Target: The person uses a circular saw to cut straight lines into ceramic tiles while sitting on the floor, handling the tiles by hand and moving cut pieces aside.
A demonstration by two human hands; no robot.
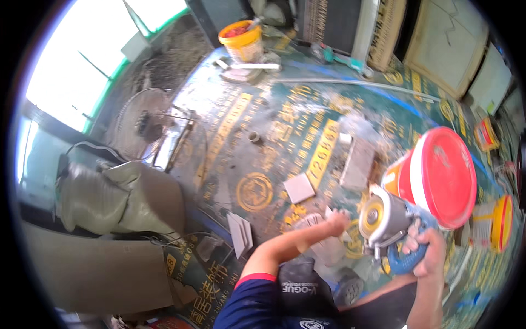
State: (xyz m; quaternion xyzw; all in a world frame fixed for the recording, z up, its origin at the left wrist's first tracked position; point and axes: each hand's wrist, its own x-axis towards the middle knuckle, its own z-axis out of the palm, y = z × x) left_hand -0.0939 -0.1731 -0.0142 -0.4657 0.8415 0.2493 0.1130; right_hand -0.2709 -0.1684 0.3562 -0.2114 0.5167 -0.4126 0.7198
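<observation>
My right hand is wrapped round the blue handle of a handheld circular saw. Its round metal guard and yellow-centred disc face left, in front of a bucket with a red lid. To the left of the saw, my left hand is closed low over the floor, with small pale bits beside its fingers. What it holds, if anything, I cannot make out. A square pale tile lies just beyond that hand, and a longer tile block lies farther off. Several tile pieces stand together left of my forearm.
Printed green sheeting covers the dusty floor. A fan and a filled sack stand left. At the back is a yellow bucket, with a teal-handled tool to its right. Another yellow bucket lies right.
</observation>
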